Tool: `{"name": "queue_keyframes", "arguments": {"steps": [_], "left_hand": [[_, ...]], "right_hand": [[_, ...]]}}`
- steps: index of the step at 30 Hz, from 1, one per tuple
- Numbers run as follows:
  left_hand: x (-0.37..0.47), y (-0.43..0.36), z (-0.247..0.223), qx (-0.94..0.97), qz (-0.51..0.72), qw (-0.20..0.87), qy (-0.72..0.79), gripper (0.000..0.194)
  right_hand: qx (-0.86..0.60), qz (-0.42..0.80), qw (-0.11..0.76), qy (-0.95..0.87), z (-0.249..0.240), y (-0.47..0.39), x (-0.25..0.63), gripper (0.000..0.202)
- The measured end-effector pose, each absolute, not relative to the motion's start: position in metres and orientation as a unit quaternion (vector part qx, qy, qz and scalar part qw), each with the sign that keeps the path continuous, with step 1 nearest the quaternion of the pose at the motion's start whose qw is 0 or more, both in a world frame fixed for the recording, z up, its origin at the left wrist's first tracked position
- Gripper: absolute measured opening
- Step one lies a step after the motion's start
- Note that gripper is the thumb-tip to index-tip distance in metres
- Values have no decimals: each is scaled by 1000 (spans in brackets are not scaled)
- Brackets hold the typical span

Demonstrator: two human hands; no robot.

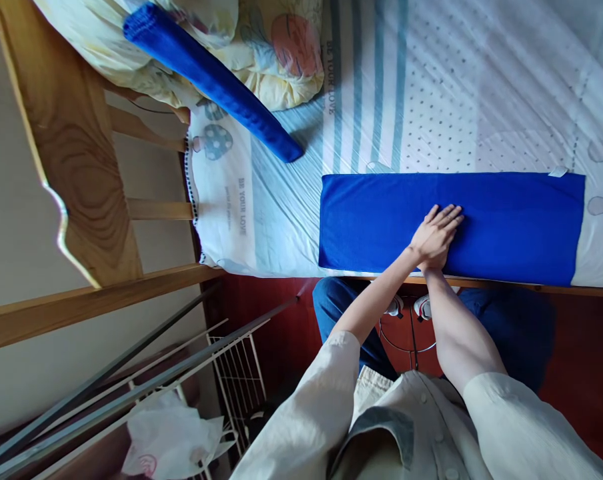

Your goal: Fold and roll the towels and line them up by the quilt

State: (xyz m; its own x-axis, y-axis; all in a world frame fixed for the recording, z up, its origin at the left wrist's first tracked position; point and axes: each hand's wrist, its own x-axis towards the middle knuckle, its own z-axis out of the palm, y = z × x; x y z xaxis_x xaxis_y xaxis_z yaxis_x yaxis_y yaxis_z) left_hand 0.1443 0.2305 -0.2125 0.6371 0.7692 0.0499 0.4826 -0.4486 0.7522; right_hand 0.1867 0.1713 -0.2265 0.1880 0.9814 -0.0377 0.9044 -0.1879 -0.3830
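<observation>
A blue towel [376, 220] lies flat in a long rectangle along the near edge of the bed, with a small white tag [558, 172] at its far right corner. My left hand [435, 235] rests on the middle of it, open, fingers stretched out and pointing away from me. Beneath it is my right hand [436, 259], crossed under at the wrist and mostly covered, so its fingers are hidden. Farther off to the left, a second blue cloth [211, 80], folded or rolled into a long narrow strip, leans across the bedding, touched by neither hand.
A patterned sheet [441, 120] covers the bed. Bunched yellowish bedding [281, 60] sits at the upper left by the wooden headboard [76, 133]. At lower left are metal rails [146, 387], a white wire rack [236, 373] and a white plastic bag [169, 437]. The floor is reddish.
</observation>
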Motion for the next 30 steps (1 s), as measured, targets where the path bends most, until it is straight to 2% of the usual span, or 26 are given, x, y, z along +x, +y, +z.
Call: {"name": "queue_keyframes", "arguments": {"steps": [4, 10, 17, 21, 27, 30], "left_hand": [[73, 264, -216, 833, 183, 319, 414, 55], [-41, 291, -193, 795, 133, 264, 530, 59], [-105, 325, -182, 727, 129, 213, 640, 65], [-75, 314, -180, 705, 154, 198, 664, 64], [48, 206, -198, 742, 187, 284, 578, 58], [76, 172, -206, 721, 208, 311, 584, 55]], "right_hand": [[-734, 147, 159, -644, -213, 166, 190, 59], [-732, 136, 150, -650, -205, 166, 190, 60], [-733, 141, 150, -648, -205, 166, 190, 61], [-735, 150, 152, -643, -204, 166, 188, 60], [-738, 162, 141, -639, -205, 167, 189, 60], [-740, 173, 124, -638, -203, 167, 190, 60]]}}
